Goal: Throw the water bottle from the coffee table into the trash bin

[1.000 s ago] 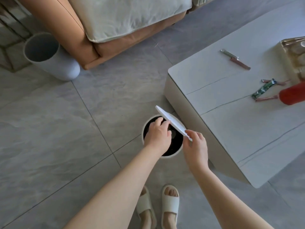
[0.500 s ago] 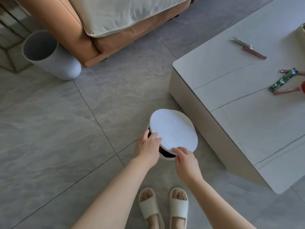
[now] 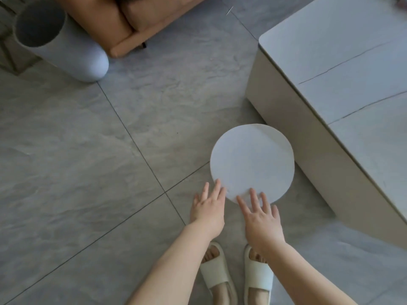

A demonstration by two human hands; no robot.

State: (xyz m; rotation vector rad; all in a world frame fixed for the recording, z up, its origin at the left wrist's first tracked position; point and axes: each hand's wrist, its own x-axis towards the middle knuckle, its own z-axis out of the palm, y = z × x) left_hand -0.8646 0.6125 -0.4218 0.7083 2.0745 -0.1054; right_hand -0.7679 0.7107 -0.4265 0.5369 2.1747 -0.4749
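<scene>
A pale counter (image 3: 343, 47) stands at the right, no water bottle visible on the part in view. Beside it on the floor, a round white lid (image 3: 252, 162) covers the trash bin, so the bottle is presumably inside and the task looks nearly finished. Both the left hand (image 3: 208, 208) and right hand (image 3: 261, 219) are open and empty, fingers spread at the lid's near edge.

The person's 2 arms (image 3: 176, 260) are bare, with no sleeves. On the 2 feet are soft, thick, cream-white slippers (image 3: 217, 276) with open toes.
</scene>
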